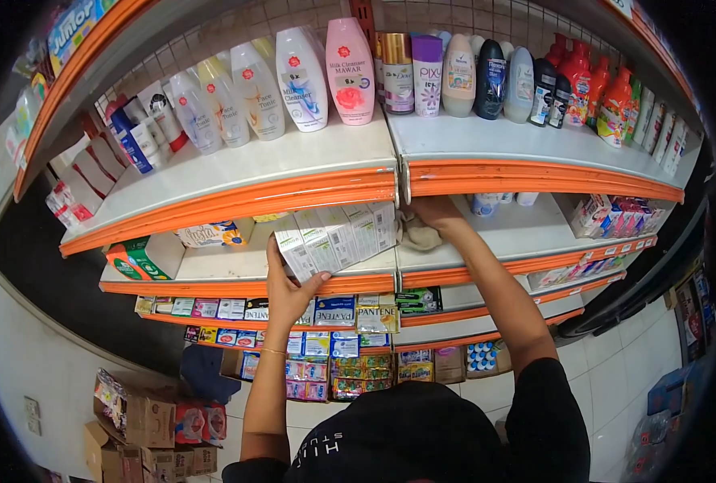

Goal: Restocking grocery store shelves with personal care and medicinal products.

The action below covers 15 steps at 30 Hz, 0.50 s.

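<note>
My left hand (292, 291) grips a block of several white cartons (336, 240) with green print, thumb at the front lower edge and fingers along the left side. The cartons are tilted over the second shelf (225, 261), just below the orange lip of the top shelf (285, 199). Beside them on the right, my right hand (435, 212) is on a crumpled beige cloth (419, 235), which rests at the joint between the two shelf sections. The top shelf's lip hides part of that hand, and its fingers are mostly out of sight.
Bottles of cleanser and tonic (302, 84) and roll-on deodorants (459, 78) line the top shelf. A green box (143, 256) stands at the left of the second shelf. Sachets (333, 311) fill the lower tiers. Cardboard boxes (152, 422) sit on the floor at lower left.
</note>
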Each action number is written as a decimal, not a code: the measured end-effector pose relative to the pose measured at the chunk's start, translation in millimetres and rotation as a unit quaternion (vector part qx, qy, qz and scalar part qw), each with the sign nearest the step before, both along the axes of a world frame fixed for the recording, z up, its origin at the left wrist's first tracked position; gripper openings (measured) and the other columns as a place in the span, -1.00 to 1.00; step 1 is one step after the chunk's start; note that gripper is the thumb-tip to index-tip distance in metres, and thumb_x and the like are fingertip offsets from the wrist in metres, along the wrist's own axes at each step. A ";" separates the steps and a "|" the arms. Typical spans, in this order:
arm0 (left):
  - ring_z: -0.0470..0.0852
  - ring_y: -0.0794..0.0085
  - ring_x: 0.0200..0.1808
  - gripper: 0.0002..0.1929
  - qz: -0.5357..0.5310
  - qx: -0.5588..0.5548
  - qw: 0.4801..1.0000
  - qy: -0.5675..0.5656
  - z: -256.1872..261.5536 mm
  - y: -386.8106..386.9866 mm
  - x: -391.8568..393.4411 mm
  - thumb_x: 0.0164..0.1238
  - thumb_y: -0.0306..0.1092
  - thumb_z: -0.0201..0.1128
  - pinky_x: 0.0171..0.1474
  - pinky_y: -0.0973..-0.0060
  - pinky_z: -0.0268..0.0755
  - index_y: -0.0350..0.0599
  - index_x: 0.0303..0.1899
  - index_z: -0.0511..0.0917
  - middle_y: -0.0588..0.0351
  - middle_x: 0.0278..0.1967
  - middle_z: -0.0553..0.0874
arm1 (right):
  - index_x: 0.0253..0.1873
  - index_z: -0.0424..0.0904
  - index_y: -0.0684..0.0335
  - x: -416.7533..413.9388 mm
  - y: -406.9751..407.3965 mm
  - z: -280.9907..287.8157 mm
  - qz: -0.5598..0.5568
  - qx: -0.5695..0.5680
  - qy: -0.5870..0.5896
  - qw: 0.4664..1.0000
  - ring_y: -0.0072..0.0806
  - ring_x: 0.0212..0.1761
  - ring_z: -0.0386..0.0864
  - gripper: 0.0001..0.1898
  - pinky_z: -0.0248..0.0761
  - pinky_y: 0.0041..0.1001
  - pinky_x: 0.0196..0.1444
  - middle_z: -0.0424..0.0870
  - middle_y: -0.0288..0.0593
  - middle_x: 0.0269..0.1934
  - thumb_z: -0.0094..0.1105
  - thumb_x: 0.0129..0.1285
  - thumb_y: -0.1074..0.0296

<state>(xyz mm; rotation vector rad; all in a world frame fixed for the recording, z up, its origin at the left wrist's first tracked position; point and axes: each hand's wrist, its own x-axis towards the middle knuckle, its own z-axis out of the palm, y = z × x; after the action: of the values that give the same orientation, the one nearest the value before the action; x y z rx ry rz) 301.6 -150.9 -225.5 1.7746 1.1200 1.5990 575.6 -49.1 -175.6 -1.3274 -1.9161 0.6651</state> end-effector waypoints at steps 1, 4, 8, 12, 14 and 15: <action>0.48 0.20 0.11 -0.03 0.003 0.001 1.000 -0.004 -0.6 1.3 0.2 -0.08 -0.41 0.45 0.09 0.39 0.38 -0.28 0.31 -0.08 -0.19 0.12 0.40 | 0.10 0.41 0.28 6.5 4.8 -9.1 0.000 -0.089 0.155 0.984 -0.40 0.02 0.46 -0.52 0.33 -0.47 0.02 0.52 -0.14 0.01 0.12 0.20 0.06; 0.49 0.20 0.09 -0.05 0.027 0.012 0.999 0.023 -1.3 2.3 1.0 -0.10 -0.39 0.46 0.07 0.38 0.40 -0.28 0.30 -0.04 -0.19 0.10 0.42 | 0.06 0.43 0.32 29.4 20.7 -35.6 -0.095 0.015 0.360 0.928 -0.44 -0.01 0.46 -0.58 0.33 -0.49 0.02 0.54 -0.14 -0.03 0.15 0.20 0.17; 0.50 0.21 0.07 -0.08 0.027 0.001 0.999 0.031 -8.1 7.1 -3.6 -0.11 -0.38 0.47 0.06 0.39 0.40 -0.29 0.28 0.02 -0.19 0.07 0.44 | 0.01 0.48 0.31 28.6 -27.9 -7.7 -0.039 0.043 0.165 0.984 -0.39 -0.12 0.53 -0.69 0.41 -0.44 -0.09 0.60 -0.18 -0.14 0.11 0.18 0.34; 0.53 0.23 0.04 -0.13 0.026 -0.003 1.000 0.014 -9.1 7.9 -7.4 -0.12 -0.40 0.47 0.04 0.40 0.41 -0.32 0.23 0.09 -0.17 0.02 0.48 | -0.07 0.60 0.16 -5.1 -76.2 11.2 -0.043 0.044 -0.134 0.989 -0.12 -0.05 0.55 -0.49 0.38 -0.34 0.01 0.62 0.03 -0.16 0.23 -0.06 -0.08; 0.53 0.23 0.03 -0.15 0.019 -0.006 1.000 0.011 -7.9 6.6 -4.8 -0.12 -0.41 0.46 0.03 0.40 0.42 -0.32 0.22 0.11 -0.17 0.00 0.49 | -0.06 0.59 0.15 -16.9 -77.2 9.9 -0.064 0.026 -0.145 0.987 -0.12 -0.05 0.55 -0.49 0.38 -0.33 0.00 0.62 0.01 -0.15 0.23 -0.05 -0.08; 0.54 0.24 0.01 -0.17 0.032 -0.003 0.999 0.009 -4.6 3.2 -3.5 -0.13 -0.42 0.46 0.01 0.41 0.43 -0.34 0.20 0.13 -0.16 -0.01 0.50 | -0.05 0.59 0.13 -23.6 -79.0 11.1 -0.081 0.009 -0.156 0.984 -0.12 -0.05 0.55 -0.49 0.38 -0.32 0.00 0.63 -0.01 -0.15 0.23 -0.05 -0.09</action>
<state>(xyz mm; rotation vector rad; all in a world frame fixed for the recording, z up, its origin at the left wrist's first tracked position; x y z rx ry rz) 298.0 -147.7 -230.1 1.7692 1.2009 1.6166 552.0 -128.1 -164.5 -1.6328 -2.0191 0.3732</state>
